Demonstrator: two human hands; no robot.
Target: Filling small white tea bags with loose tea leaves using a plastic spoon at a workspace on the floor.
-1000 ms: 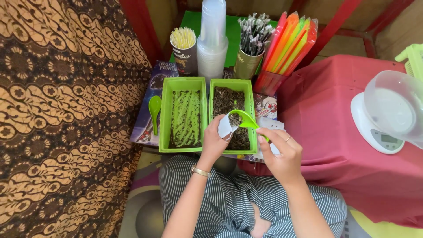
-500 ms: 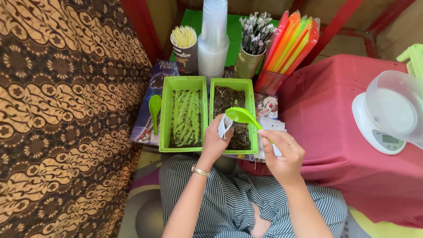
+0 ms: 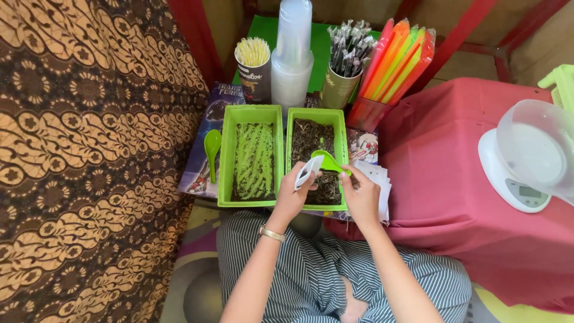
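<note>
My left hand [image 3: 294, 197] holds a small white paper packet [image 3: 308, 170] open over the near end of the right green tray [image 3: 342, 157], which is full of dark dried bits. My right hand [image 3: 361, 196] grips a green plastic spoon [image 3: 327, 161] by its handle, with the bowl tilted down right at the packet's mouth. The left green tray [image 3: 226, 157] beside it holds pale green strands. A second green spoon [image 3: 212, 146] lies loose to the left of that tray.
Behind the trays stand a stack of clear cups [image 3: 292, 54], two cups of straws [image 3: 253, 67] [image 3: 342, 73] and a holder of bright plastic sleeves [image 3: 393, 67]. White packets [image 3: 379, 182] lie by my right hand. A white scale with a clear bowl [image 3: 527, 161] sits on the red cloth [image 3: 442, 185]. A patterned fabric [image 3: 84, 149] hangs at left.
My right hand has lowered the green spoon from above the dark tray down to the mouth of the white packet. My left hand has kept the packet in place.
</note>
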